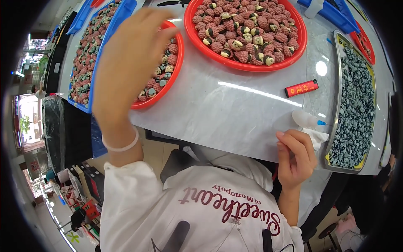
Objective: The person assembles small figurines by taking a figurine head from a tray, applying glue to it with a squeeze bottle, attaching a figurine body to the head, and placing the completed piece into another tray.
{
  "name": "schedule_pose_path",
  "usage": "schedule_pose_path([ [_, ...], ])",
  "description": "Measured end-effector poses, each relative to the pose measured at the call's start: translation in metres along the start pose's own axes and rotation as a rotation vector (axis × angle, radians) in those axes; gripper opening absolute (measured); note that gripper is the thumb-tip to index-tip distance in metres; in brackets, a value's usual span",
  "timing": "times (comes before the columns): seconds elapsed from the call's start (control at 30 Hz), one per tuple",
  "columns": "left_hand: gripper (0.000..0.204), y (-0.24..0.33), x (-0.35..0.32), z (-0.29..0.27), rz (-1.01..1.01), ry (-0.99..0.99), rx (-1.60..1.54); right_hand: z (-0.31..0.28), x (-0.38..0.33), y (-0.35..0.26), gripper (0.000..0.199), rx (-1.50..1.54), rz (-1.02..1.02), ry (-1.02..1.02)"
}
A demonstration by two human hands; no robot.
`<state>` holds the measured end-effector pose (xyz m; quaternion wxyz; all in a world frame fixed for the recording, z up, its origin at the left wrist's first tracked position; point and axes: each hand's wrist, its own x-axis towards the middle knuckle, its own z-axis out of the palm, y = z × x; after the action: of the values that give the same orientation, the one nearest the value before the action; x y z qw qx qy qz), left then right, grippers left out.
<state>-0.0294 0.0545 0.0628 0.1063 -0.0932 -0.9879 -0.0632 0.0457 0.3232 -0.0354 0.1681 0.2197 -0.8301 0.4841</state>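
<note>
- Pink pieces [172, 49], knobbly and roundish: in small red tray [182, 50], far side of table to the left, under left hand [126, 59]; lie at mixed angles, no shared long axis
- Left hand: fingers point away from the person, toward top edge; tips blurred, can't tell if together or holding a piece
- Right hand [299, 157]: fingers curled, thumb and index tips close together pointing left; can't tell if they touch or grip anything
- Squeeze bottle [305, 119] just beyond right hand: on its side, long axis roughly left-right, blue tip pointing right
- Surface: glossy grey table [201, 101] with glare streaks; big red tray [247, 67] of pink pieces, red lighter [301, 88], metal tray [338, 63] of dark chips, blue tray [122, 14] at far left
- Room: windows, boxes and pale floor off to the left, bent at the rim
- Hidden: left hand covers much of small red tray; big red tray cut by top edge
</note>
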Motion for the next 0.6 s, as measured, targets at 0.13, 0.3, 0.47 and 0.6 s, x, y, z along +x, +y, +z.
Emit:
schedule_pose_path([
  [0.13, 0.023, 0.057, 0.038, 0.056, 0.503, 0.056, -0.395, -0.004, 0.001, -0.001, 0.015, -0.005, 0.013, 0.009],
  [0.3, 0.017, 0.068, 0.052, 0.072, 0.572, -0.018, -0.271, -0.014, -0.007, -0.001, 0.015, -0.013, 0.012, 0.017],
  [0.47, 0.012, 0.053, 0.049, 0.071, 0.477, 0.010, -0.284, -0.035, -0.014, 0.005, 0.015, -0.080, 0.042, 0.076],
  [0.6, 0.013, 0.045, 0.044, 0.070, 0.488, 0.054, -0.273, -0.052, -0.012, 0.013, 0.014, -0.117, 0.084, 0.126],
])
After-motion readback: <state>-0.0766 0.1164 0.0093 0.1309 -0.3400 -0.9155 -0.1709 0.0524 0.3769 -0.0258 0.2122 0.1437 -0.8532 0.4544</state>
